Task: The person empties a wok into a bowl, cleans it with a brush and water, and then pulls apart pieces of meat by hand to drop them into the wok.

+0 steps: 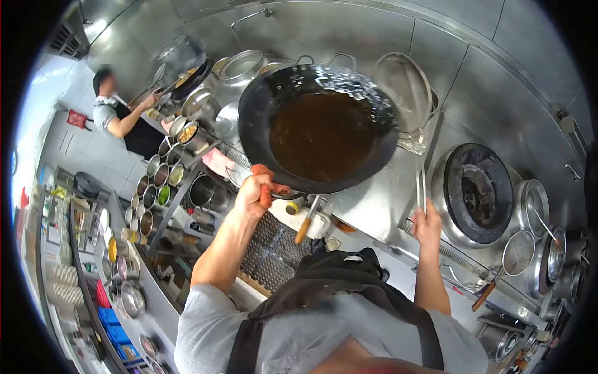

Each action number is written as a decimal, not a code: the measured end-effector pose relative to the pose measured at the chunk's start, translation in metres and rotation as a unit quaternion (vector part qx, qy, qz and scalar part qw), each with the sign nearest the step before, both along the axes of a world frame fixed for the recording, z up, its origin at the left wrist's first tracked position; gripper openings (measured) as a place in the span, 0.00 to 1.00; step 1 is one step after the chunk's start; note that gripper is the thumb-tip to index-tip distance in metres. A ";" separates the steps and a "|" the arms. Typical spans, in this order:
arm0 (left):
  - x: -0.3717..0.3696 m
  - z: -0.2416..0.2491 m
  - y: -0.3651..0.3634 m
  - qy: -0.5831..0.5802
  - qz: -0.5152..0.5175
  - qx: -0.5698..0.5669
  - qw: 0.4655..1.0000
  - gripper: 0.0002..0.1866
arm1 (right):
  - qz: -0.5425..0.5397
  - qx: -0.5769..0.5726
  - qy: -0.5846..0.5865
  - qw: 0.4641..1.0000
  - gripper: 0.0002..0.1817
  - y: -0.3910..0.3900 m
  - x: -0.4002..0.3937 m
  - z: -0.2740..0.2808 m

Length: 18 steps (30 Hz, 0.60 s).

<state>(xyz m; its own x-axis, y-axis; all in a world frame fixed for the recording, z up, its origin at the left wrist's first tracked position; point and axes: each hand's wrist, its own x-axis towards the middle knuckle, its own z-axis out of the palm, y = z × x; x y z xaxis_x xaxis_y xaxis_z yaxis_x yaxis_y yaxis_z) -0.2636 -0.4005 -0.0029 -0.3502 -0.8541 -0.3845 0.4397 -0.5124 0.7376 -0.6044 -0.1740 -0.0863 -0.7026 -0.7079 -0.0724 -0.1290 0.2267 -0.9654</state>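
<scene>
My left hand (254, 192) is closed around a bunched orange-red cloth (264, 182) at the near rim of a large black wok (255, 134). Dark brown liquid (321, 134) fills the wok's bottom. Long metal handles run up from my closed right hand (427, 224) to a round mesh strainer (403, 87), which is beside the wok's right rim. Its frame appears to overlap a metal container partly hidden behind it. Below the wok's near edge, a wooden-handled utensil (305, 227) points toward me.
To the right is a burner with a black ring (451, 193), then a wire skimmer (518, 253) and stacked pots. Several ingredient pots (161, 174) line the left side. Farther left, another person (124, 118) works at a second wok (193, 81).
</scene>
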 end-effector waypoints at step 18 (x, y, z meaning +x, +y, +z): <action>0.138 0.000 -0.237 -0.144 0.127 -0.071 0.979 0.12 | 0.257 0.036 -0.225 0.939 0.06 -0.308 0.143 -0.021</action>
<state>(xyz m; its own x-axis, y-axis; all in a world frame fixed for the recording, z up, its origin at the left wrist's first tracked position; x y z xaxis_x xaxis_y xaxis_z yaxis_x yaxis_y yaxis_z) -0.1253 -0.6379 -0.0026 -0.0151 -0.9513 -0.3080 0.3034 -0.2979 0.9051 -0.4616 -0.4824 -0.1070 -0.1569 -0.9270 -0.3405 0.1775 0.3127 -0.9331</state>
